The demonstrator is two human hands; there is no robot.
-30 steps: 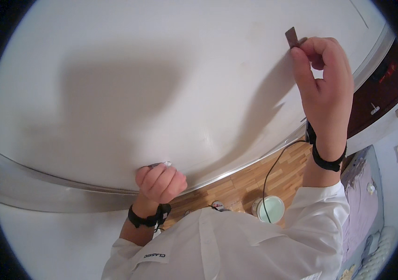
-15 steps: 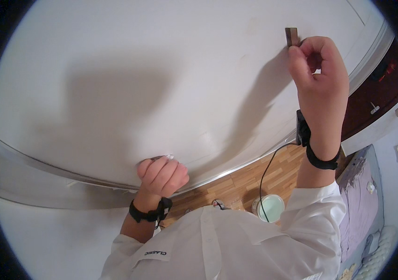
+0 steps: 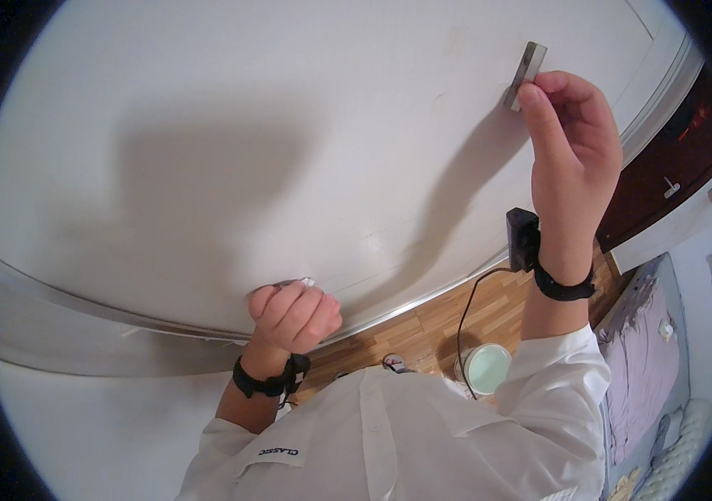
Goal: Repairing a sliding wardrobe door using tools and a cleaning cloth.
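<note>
At the upper right, my right hand [image 3: 573, 138] pinches a small narrow metal bar [image 3: 526, 75] between thumb and fingers. The bar is grey with a darker strip along it, tilted, and lies close to a large white panel [image 3: 372, 117]; whether it touches cannot be told. My left hand [image 3: 296, 316] is a closed fist low on the panel, near its edge. A little white stuff and a greyish edge peek out above its knuckles, but the thing held is hidden by the fingers.
Below the panel's edge is a wooden floor [image 3: 448, 313] with a white bucket [image 3: 487, 369] on it. A black cable [image 3: 463, 321] hangs from the dark device at my right wrist. A bed with a mauve cover [image 3: 644, 359] and a dark red door [image 3: 665, 179] stand at the right.
My right hand has turned the bar, so its grey face shows and it tilts to the right. The fingers behind it have opened out somewhat. My left hand has hardly moved.
</note>
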